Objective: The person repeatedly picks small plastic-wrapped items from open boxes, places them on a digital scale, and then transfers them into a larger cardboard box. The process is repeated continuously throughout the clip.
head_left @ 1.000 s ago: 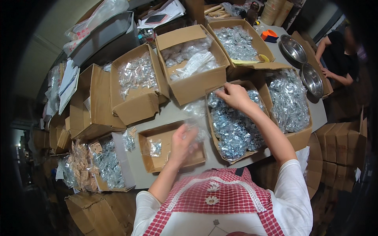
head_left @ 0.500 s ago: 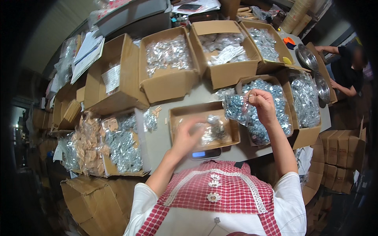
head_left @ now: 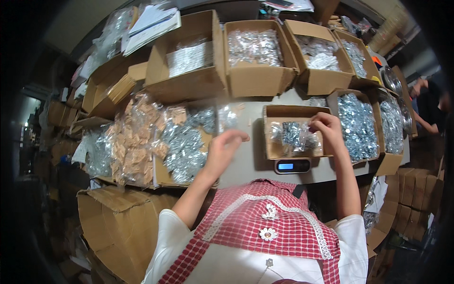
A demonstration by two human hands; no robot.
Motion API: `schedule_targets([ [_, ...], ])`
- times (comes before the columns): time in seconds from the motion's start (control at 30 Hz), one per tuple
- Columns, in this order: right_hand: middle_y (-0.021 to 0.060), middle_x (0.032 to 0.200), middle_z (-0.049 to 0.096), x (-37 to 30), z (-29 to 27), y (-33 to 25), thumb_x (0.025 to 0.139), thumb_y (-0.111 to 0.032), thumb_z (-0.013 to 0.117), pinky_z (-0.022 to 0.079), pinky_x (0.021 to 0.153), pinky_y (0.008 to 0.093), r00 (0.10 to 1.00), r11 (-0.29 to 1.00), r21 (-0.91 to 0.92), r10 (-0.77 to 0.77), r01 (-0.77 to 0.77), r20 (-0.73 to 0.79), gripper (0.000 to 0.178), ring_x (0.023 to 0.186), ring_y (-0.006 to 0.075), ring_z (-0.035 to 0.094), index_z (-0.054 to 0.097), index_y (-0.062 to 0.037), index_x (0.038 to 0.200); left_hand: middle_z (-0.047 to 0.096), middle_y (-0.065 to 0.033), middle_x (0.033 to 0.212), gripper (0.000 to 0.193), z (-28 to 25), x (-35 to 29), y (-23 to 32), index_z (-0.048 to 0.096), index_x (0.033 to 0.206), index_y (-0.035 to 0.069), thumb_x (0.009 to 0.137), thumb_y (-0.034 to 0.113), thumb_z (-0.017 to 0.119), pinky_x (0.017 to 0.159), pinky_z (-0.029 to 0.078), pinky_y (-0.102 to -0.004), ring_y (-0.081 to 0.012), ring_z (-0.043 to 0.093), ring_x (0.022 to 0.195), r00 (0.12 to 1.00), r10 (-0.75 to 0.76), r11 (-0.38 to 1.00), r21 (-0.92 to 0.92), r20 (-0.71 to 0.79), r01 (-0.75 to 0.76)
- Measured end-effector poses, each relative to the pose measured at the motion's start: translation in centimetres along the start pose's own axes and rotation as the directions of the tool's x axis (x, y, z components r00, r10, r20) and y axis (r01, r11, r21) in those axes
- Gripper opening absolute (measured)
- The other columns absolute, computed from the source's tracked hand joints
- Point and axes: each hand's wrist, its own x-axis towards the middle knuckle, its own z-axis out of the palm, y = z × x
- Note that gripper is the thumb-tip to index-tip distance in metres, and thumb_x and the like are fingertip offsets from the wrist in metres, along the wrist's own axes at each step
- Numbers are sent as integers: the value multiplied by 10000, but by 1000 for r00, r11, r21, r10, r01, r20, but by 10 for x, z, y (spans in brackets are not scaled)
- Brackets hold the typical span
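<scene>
My right hand (head_left: 328,130) pinches the top of a small clear bag of dark bluish metal hardware (head_left: 294,136). The bag hangs over a shallow cardboard box (head_left: 274,150), where other clear bags of small parts lie. Directly in front of that box, toward me, a digital scale display (head_left: 292,166) glows blue. My left hand (head_left: 223,154) is empty, fingers stretched out to the right and slightly blurred. It hovers by the right side of a carton holding bagged silvery parts (head_left: 184,151).
Bags of tan wooden pieces (head_left: 135,151) heap up at the left. Across the back stand several open cartons (head_left: 260,78). A carton of loose-looking bluish hardware (head_left: 357,128) sits at the right. Another person (head_left: 428,106) is at the far right, near metal bowls (head_left: 391,80).
The view has turned left. My right hand has brought the bag from beside the right carton to over the shallow box. My left hand has moved away from that box to the left.
</scene>
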Motion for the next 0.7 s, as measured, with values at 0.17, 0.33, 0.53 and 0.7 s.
schedule_targets([
  [0.17, 17, 818, 687, -2, -84, 56, 922, -93, 649, 479, 693, 235, 900, 972, -186, -207, 144, -383, 118, 783, 80, 609, 723, -4, 905, 747, -122, 1005, 163, -62, -23, -2, 715, 1048, 54, 941, 89, 597, 845, 549, -341, -250, 716, 952, 978, 100, 907, 421, -184, -13],
  [0.33, 42, 914, 693, -7, -150, 116, 938, -217, 674, 492, 794, 291, 708, 794, -602, -376, -88, -598, 214, 842, 154, 628, 699, -5, 960, 715, -135, 1031, 190, -111, -10, -14, 692, 1017, 46, 861, 24, 587, 886, 513, -406, -327, 665, 993, 917, 368, 586, 804, -154, -101],
  [0.53, 90, 870, 670, -9, -140, 121, 900, -266, 678, 485, 768, 387, 746, 556, -812, -462, -178, -479, 214, 826, 281, 621, 678, -52, 901, 617, -120, 953, 390, -118, 57, -52, 669, 1010, 22, 629, 66, 739, 949, 414, -409, -308, 553, 1019, 870, 446, -92, 978, 210, -189],
  [0.7, 104, 918, 674, -18, -139, 113, 905, -236, 680, 486, 805, 376, 769, 653, -754, -446, -69, -457, 206, 875, 283, 628, 667, -31, 914, 622, -122, 813, 92, -133, 80, -49, 654, 732, 57, 650, 96, 668, 832, 427, -403, -290, 569, 883, 867, 387, -170, 948, 314, -268],
])
